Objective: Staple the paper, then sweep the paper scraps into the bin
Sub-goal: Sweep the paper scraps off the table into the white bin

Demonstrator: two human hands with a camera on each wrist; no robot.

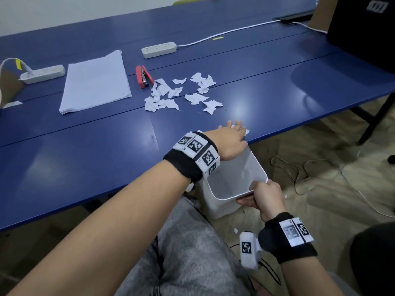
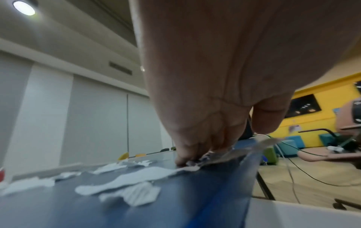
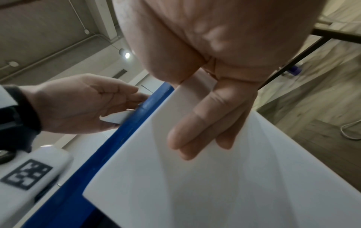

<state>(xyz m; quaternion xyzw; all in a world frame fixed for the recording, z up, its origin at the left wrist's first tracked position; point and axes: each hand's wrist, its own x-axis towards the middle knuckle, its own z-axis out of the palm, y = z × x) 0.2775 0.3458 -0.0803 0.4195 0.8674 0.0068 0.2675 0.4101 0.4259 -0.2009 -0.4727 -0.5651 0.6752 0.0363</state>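
A white paper stack [image 1: 95, 82] lies on the blue table [image 1: 74, 157], with a red stapler [image 1: 144, 76] just to its right. Torn paper scraps [image 1: 181, 94] are scattered right of the stapler. My left hand [image 1: 233, 135] lies at the table's front edge, its straight fingers [image 2: 187, 160] pressing a few scraps [image 2: 136, 177] toward the edge. Just below that edge, my right hand [image 1: 265, 195] grips the near rim of the white bin [image 1: 235, 180], fingers [image 3: 205, 123] flat on the bin's outer wall [image 3: 195, 192]. From below, my left hand [image 3: 87, 101] shows a scrap under it.
Two white power strips [image 1: 159, 49] [image 1: 42, 74] with cables lie at the back of the table. A black object [image 1: 363, 33] stands at the far right. Loose cables [image 1: 299, 167] run over the floor by a table leg [image 1: 376, 122]. My knee in grey jeans [image 1: 192, 253] is under the bin.
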